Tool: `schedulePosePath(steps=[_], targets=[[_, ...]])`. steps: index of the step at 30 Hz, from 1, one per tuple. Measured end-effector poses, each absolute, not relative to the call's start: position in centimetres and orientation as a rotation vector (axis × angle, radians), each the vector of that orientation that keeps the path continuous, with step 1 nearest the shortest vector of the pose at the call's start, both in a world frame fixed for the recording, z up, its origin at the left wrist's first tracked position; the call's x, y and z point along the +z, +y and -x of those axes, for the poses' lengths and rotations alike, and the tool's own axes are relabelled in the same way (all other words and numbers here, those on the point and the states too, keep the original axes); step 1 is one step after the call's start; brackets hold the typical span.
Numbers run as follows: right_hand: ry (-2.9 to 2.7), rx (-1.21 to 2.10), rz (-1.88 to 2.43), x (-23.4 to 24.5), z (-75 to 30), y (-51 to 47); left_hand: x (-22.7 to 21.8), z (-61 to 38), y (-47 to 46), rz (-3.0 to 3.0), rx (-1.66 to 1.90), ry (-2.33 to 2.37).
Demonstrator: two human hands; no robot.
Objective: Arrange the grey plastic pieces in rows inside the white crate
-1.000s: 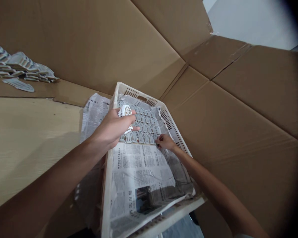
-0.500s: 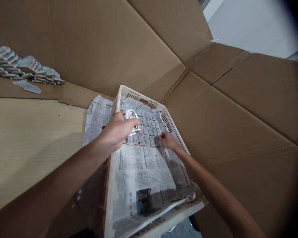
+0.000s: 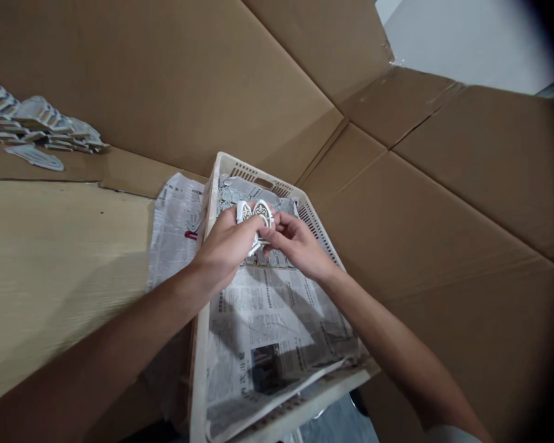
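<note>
Left hand (image 3: 226,246) has a snug grip on a couple of white pieces (image 3: 263,210) with a brownish scroll pattern, thumb folded across the front, held up over the crate. Right hand (image 3: 302,246) is right beside it, fingers curled in and fingertips at the edge of the right-hand piece; can't tell if it's really pinching. Below them is the white plastic crate (image 3: 200,357) lined with newspaper (image 3: 277,301). Progress-wise I'd call it partway: rows of flat pieces (image 3: 277,258) lie across the far part, while the near part shows printed page. The hands block some rows, so no honest count. Further out left there's a big stacked pile (image 3: 50,123) against the cardboard wall (image 3: 189,80), plus one loose piece (image 3: 34,157) just in front.
</note>
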State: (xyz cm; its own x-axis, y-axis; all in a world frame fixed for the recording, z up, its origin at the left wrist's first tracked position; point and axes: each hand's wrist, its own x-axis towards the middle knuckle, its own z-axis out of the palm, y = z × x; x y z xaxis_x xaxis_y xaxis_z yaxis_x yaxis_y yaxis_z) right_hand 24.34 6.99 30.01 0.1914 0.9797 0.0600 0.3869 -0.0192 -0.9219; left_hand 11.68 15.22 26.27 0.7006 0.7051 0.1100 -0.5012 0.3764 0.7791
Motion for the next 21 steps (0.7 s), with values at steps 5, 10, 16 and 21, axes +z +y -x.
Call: schedulePosePath(steps=[5, 10, 16, 21], targets=[[-1.302, 0.514, 2.053, 28.5, -31.9, 5.1, 26.2, -11.4, 16.5, -0.924, 0.903, 0.478], [-1.277, -0.129, 2.924, 24.8, -39.6, 2.2, 27.0, -10.6, 17.0, -0.898, 0.775, 0.462], [-1.282, -0.078, 3.044, 20.2, -42.2, 1.2, 27.5, -10.3, 16.9, -0.84, 0.708, 0.456], [-1.305, 0.029, 3.061, 18.4, -43.4, 1.2, 27.9, -10.1, 17.7, -0.691, 0.693, 0.484]])
